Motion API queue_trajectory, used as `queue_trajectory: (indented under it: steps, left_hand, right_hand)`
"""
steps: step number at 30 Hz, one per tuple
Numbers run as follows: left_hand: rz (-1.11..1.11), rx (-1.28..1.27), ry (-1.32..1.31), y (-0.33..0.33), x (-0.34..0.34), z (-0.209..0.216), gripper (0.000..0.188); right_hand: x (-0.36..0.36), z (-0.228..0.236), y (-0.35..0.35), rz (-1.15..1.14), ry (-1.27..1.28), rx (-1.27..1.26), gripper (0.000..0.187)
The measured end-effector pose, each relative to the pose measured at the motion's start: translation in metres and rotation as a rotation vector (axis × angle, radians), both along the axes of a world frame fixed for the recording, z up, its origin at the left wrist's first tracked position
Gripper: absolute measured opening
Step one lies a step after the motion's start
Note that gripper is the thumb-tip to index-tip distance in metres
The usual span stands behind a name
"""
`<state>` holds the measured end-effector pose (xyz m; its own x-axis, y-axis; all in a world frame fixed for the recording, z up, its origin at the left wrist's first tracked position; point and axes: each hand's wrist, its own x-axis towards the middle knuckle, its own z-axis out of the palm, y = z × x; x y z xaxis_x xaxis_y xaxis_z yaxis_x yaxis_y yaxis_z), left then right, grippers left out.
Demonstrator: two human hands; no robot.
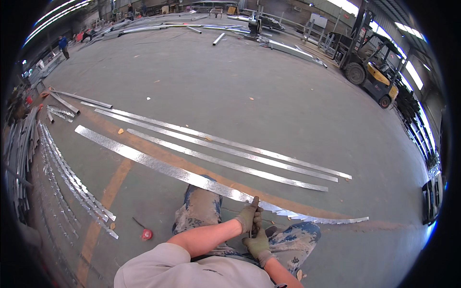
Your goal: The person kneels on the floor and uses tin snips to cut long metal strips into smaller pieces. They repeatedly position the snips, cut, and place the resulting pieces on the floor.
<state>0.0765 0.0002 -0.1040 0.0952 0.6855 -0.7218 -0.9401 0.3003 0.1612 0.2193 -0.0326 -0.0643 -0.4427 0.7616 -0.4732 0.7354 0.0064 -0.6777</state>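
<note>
My left hand [247, 218], in a grey-green work glove, is closed beside the edge of a long shiny metal strip [163, 169]. Just below it, my right hand [258, 245], gloved the same way, is closed too. Between them runs a dark hand tool [253, 233], which both hands seem to grip; its kind is hard to make out. The strip lies across in front of my knees. Left of my hands it is whole and flat; to their right it has a row of slanted cuts [307, 218] and narrows toward a tip.
Beyond it lie three plain metal strips [225, 148]. Notched strips [72, 168] and steel profiles [21, 153] are at the left. A red tape measure [147, 234] sits by my left knee. A yellow forklift [374, 72] stands far right; a person [63, 45] stands far left.
</note>
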Motion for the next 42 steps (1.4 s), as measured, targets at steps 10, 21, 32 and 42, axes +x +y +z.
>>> queue_trajectory:
  steps: [10, 21, 32, 42]
  left_hand:
    - [-0.053, -0.062, 0.067, 0.002, -0.001, -0.004, 0.057]
    - [-0.052, -0.122, 0.230, 0.004, 0.004, 0.002, 0.059]
    - [-0.089, -0.033, 0.178, -0.005, -0.006, 0.016, 0.059]
    - [0.043, 0.126, 0.132, -0.011, -0.021, -0.009, 0.052]
  right_hand:
    - [0.002, -0.017, -0.004, -0.084, 0.184, -0.193, 0.079]
    - [0.000, -0.026, -0.006, -0.152, 0.878, -0.486, 0.089]
    - [0.009, -0.008, 0.002, -0.261, 0.535, -0.706, 0.051]
    - [0.015, -0.016, 0.004, -0.359, 0.635, -0.941, 0.023]
